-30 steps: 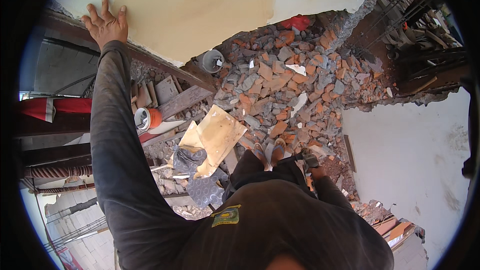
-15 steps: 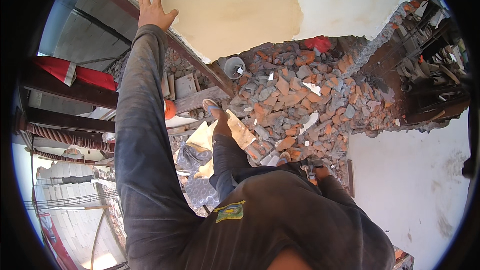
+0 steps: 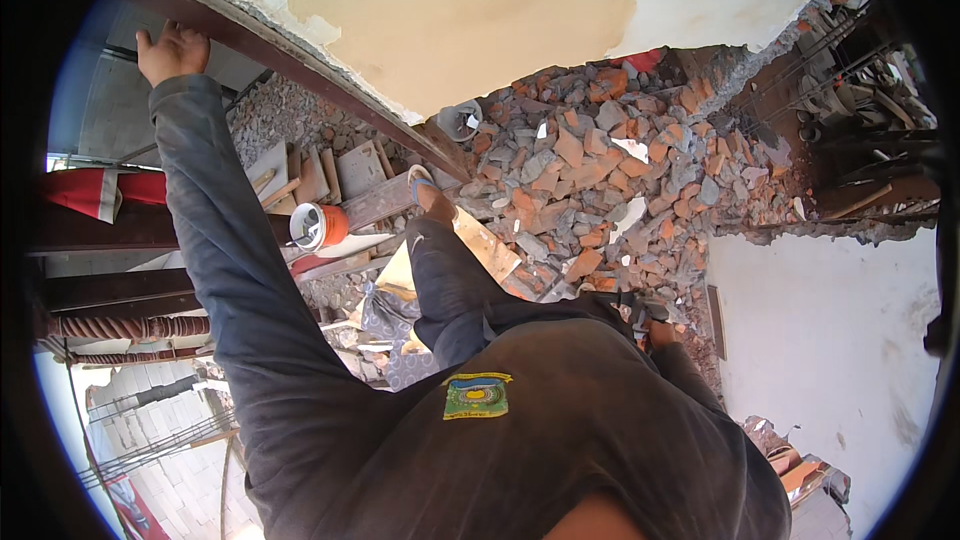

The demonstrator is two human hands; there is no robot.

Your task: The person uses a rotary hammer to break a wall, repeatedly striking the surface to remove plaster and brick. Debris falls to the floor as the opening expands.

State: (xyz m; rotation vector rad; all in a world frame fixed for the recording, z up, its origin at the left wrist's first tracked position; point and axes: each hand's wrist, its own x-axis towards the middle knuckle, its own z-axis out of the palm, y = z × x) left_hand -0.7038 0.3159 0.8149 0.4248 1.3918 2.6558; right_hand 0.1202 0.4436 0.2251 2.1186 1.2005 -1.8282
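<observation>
My left hand (image 3: 173,52) is raised at the upper left, at the end of an outstretched long sleeve. Its fingertips meet the lower edge of a brown wooden beam (image 3: 300,70), which borders a plastered wall (image 3: 460,20). One digit stands apart from the others, and I see nothing in that hand. Low on my right side, my right hand (image 3: 661,334) shows only partly past my shirt. It seems closed around a dark object (image 3: 632,308) that I cannot make out against the rubble. A sandalled foot (image 3: 428,190) rests beside a wooden plank.
Broken brick and mortar (image 3: 580,180) cover the floor ahead. An orange and white bucket (image 3: 318,227) stands left of my leg, and a grey bucket (image 3: 460,121) by the wall. Dark beams with red cloth (image 3: 105,192) lie left. A jagged white wall (image 3: 820,330) rises right.
My left hand has left the plastered wall and moved left to the beam's edge. With the view shifted, more of the orange and white bucket shows.
</observation>
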